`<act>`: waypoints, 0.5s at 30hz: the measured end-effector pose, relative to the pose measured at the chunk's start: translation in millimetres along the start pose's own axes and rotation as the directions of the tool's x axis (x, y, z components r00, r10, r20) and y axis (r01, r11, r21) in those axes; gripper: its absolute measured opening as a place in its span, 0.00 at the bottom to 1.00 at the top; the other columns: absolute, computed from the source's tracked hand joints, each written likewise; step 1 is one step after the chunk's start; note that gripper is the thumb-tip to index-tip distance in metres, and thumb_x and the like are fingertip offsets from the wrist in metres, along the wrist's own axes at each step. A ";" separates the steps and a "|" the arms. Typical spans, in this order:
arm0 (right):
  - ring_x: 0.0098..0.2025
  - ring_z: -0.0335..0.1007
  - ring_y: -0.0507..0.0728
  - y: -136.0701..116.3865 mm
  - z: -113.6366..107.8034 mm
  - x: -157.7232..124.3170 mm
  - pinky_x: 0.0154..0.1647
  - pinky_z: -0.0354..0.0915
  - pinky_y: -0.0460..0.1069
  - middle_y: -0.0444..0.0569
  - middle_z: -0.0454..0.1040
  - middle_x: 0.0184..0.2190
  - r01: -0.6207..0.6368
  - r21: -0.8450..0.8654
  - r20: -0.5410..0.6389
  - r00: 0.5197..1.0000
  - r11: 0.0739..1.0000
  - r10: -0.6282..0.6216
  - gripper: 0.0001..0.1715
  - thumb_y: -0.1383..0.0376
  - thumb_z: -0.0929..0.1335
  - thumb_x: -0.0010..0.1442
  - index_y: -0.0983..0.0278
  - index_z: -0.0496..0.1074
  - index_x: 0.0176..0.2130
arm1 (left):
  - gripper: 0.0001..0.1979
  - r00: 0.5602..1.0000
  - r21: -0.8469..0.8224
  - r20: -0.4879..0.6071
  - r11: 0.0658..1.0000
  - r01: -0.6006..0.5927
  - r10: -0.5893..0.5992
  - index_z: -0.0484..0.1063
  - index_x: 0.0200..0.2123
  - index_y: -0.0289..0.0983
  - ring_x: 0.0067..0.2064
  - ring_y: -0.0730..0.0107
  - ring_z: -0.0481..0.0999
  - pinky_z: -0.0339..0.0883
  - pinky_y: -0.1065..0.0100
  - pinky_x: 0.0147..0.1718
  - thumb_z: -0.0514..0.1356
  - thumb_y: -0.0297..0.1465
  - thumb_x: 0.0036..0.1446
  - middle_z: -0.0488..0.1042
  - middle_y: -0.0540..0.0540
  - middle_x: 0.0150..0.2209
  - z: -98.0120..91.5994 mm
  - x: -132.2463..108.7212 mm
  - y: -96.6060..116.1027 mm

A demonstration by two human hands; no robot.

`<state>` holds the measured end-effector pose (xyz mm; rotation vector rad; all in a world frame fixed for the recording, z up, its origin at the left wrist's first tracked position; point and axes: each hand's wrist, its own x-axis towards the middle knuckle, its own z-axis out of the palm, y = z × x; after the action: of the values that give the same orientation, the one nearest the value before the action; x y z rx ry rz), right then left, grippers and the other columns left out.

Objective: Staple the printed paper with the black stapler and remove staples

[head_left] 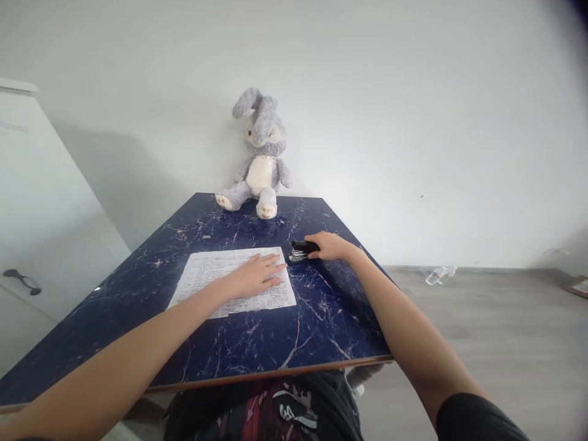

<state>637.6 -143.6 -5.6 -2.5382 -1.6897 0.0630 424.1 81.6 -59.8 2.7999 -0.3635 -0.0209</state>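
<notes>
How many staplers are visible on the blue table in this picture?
1. The black stapler is on the blue table, beside the right edge of the printed paper. It is partly covered, but no other shows.

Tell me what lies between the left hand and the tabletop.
Printed paper lies between the left hand and the blue tabletop, as the head view shows.

I seem to be in a room of a home: a plush rabbit (261,171) sits at the far end of my blue marble-patterned table (257,343), before a plain white wall (413,122). A white cabinet (46,184) stands on the left, and grey wood-look flooring (482,331) spreads out on the right.
</notes>
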 end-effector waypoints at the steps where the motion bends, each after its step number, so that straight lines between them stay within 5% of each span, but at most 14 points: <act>1: 0.36 0.75 0.61 -0.5 -0.6 0.0 0.34 0.58 0.50 0.51 0.79 0.38 -0.043 -0.038 -0.026 0.999 0.998 0.043 0.13 0.60 0.74 0.59 0.60 0.74 0.44 | 0.31 1.000 -0.003 -0.005 1.000 -0.007 0.007 0.58 0.73 0.52 0.76 0.53 0.48 0.36 0.47 0.72 0.43 0.54 0.73 0.50 0.46 0.76 0.6 -1.0 -0.4; 5: 0.40 0.76 0.65 -16.8 1.7 3.7 0.36 0.61 0.52 0.57 0.80 0.42 -0.219 -0.098 -0.245 0.951 0.971 0.190 0.11 0.61 0.71 0.62 0.62 0.72 0.44 | 0.30 0.998 -0.003 -0.051 0.999 -0.032 0.032 0.63 0.70 0.51 0.75 0.50 0.52 0.40 0.47 0.72 0.45 0.53 0.73 0.55 0.45 0.75 0.3 -0.6 4.7; 8: 0.39 0.76 0.63 -41.2 10.0 10.1 0.34 0.60 0.50 0.55 0.80 0.42 -0.237 0.113 -0.353 0.898 0.965 0.262 0.12 0.57 0.69 0.65 0.62 0.70 0.45 | 0.24 0.959 -0.066 -0.283 0.998 0.009 -0.027 0.74 0.59 0.44 0.65 0.51 0.69 0.56 0.50 0.65 0.48 0.47 0.73 0.72 0.41 0.63 -6.3 1.6 12.3; 10: 0.37 0.75 0.60 -60.7 17.6 13.9 0.33 0.60 0.48 0.51 0.80 0.39 -0.160 0.260 -0.342 0.907 0.952 0.245 0.13 0.55 0.70 0.66 0.62 0.70 0.43 | 0.20 0.839 -0.204 -0.514 0.976 0.079 -0.175 0.75 0.49 0.42 0.53 0.54 0.76 0.67 0.55 0.56 0.48 0.43 0.73 0.79 0.41 0.51 -12.4 1.7 12.8; 12: 0.35 0.74 0.58 -80.2 25.5 16.2 0.33 0.59 0.47 0.48 0.79 0.36 -0.066 0.317 -0.323 0.931 0.946 0.173 0.13 0.55 0.71 0.64 0.61 0.70 0.40 | 0.17 0.664 -0.360 -0.665 0.926 0.117 -0.342 0.74 0.44 0.41 0.48 0.57 0.77 0.69 0.59 0.50 0.47 0.40 0.72 0.78 0.42 0.46 -16.6 0.5 6.4; 13: 0.35 0.73 0.57 -88.8 29.2 16.7 0.33 0.58 0.47 0.47 0.79 0.35 -0.028 0.320 -0.317 0.939 0.947 0.135 0.13 0.55 0.71 0.64 0.61 0.70 0.39 | 0.16 0.591 -0.419 -0.698 0.900 0.122 -0.405 0.73 0.43 0.41 0.48 0.57 0.77 0.69 0.59 0.51 0.48 0.40 0.71 0.78 0.43 0.46 -17.1 -0.1 0.6; 15: 0.34 0.72 0.57 -101.9 36.1 17.5 0.33 0.57 0.47 0.46 0.78 0.34 0.020 0.318 -0.311 0.947 0.948 0.084 0.12 0.56 0.72 0.63 0.61 0.70 0.38 | 0.16 0.517 -0.511 -0.697 0.850 0.129 -0.497 0.73 0.42 0.41 0.51 0.56 0.76 0.67 0.59 0.54 0.48 0.40 0.69 0.78 0.42 0.46 -14.2 -0.7 -14.2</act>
<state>547.7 -86.5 -31.1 -2.1970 -1.3878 -0.0683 427.6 99.2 -50.7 2.0963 0.3738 0.9783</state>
